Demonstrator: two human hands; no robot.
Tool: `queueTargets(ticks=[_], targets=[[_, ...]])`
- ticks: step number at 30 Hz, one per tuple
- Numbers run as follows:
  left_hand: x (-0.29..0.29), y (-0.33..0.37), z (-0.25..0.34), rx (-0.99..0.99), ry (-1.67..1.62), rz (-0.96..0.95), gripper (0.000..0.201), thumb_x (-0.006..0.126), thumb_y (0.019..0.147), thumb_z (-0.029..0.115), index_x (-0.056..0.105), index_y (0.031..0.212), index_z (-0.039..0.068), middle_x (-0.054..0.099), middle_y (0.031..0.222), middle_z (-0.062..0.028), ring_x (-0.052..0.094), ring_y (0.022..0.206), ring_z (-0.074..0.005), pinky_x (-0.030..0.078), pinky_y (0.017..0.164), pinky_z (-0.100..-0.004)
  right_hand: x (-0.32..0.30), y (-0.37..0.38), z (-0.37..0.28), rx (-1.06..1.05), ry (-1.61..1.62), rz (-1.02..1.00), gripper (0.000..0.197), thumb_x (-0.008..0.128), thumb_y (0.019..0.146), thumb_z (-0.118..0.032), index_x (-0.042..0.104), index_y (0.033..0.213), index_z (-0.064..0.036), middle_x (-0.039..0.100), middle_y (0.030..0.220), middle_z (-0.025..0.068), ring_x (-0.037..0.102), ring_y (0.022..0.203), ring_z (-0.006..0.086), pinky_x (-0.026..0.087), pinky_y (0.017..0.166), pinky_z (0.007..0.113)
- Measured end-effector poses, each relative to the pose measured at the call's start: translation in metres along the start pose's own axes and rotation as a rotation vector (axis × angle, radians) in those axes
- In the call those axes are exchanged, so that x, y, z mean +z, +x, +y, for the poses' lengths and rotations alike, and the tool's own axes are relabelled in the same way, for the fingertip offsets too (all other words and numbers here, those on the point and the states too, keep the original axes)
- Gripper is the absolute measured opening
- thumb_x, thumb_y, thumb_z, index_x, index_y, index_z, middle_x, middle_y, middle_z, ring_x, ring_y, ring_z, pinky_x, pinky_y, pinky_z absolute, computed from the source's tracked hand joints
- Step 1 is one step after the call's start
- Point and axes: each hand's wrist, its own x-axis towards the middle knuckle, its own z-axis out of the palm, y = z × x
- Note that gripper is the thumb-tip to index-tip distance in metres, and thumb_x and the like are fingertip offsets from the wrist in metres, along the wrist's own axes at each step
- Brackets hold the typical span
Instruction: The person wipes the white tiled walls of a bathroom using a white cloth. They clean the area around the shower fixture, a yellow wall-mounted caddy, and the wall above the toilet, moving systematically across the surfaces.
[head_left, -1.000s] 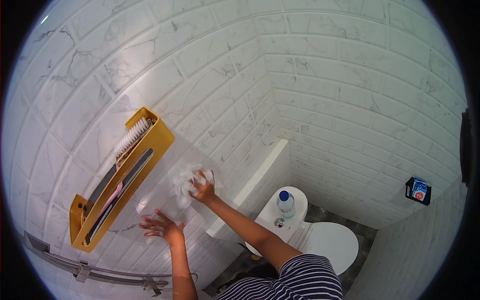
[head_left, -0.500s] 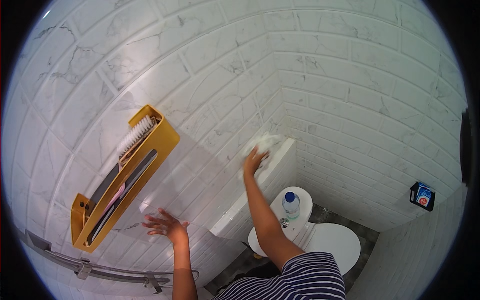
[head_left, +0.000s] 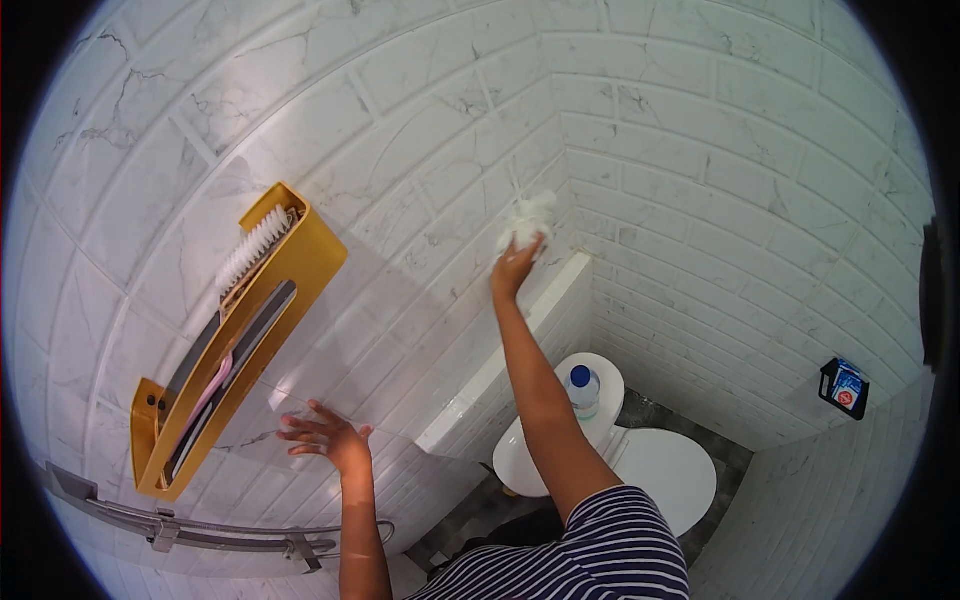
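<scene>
Right hand (head_left: 515,268) has its fingers closed around a crumpled white wad (head_left: 534,212) — wad's at the tiled wall (head_left: 410,250) near the corner, above the ledge (head_left: 465,402). Left hand (head_left: 340,446) holds nothing, fingers splayed near the yellow caddy (head_left: 318,248) — can't tell if they're touching the wall.

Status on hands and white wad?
Right hand holds white wad at wall. Left hand open, empty. Bottle on tank, apart from wad.
</scene>
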Motion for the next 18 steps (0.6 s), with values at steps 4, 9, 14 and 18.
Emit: queueTargets(ticks=[4, 9, 14, 18], targets=[[-0.002, 0.003, 0.003, -0.004, 0.126, 0.008, 0.143, 0.072, 0.044, 0.065, -0.012, 0.136, -0.004, 0.003, 0.128, -0.0494, 0.009, 0.115, -0.069, 0.015, 0.084, -0.075, -0.018, 0.008, 0.068, 0.552, -0.416, -0.004, 0.057, 0.037, 0.092, -0.039, 0.027, 0.131, 0.0008, 0.048, 0.118, 0.0253, 0.048, 0.107, 0.0402, 0.039, 0.087, 0.048], [0.005, 0.001, 0.001, -0.028, 0.15, -0.023, 0.144, 0.074, 0.043, 0.064, -0.014, 0.136, -0.003, 0.0, 0.129, -0.0486, 0.006, 0.116, -0.069, 0.011, 0.085, -0.0753, -0.065, -0.133, 0.067, 0.488, -0.53, -0.342, 0.063, 0.036, 0.091, -0.041, 0.023, 0.131, 0.0059, 0.059, 0.095, 0.0282, 0.058, 0.089, 0.0424, 0.045, 0.076, 0.049], [0.006, -0.001, -0.001, 0.001, 0.004, 0.014, 0.142, 0.079, 0.046, 0.053, -0.015, 0.136, -0.003, -0.015, 0.128, -0.0473, -0.008, 0.115, -0.0686, 0.005, 0.082, -0.0776, -0.106, -0.174, 0.022, 0.523, -0.47, -0.721, 0.058, 0.035, 0.09, -0.048, 0.048, 0.112, 0.0036, 0.059, 0.096, 0.0285, 0.056, 0.092, 0.0424, 0.043, 0.08, 0.049], [0.01, -0.001, -0.002, -0.008, -0.018, 0.02, 0.142, 0.079, 0.045, 0.053, -0.015, 0.136, -0.003, -0.015, 0.129, -0.0472, -0.009, 0.115, -0.0686, 0.003, 0.082, -0.0778, -0.075, -0.094, 0.025, 0.456, -0.496, -0.447, 0.061, 0.033, 0.088, -0.054, 0.054, 0.099, 0.0021, 0.06, 0.091, 0.0269, 0.057, 0.088, 0.043, 0.043, 0.079, 0.049]])
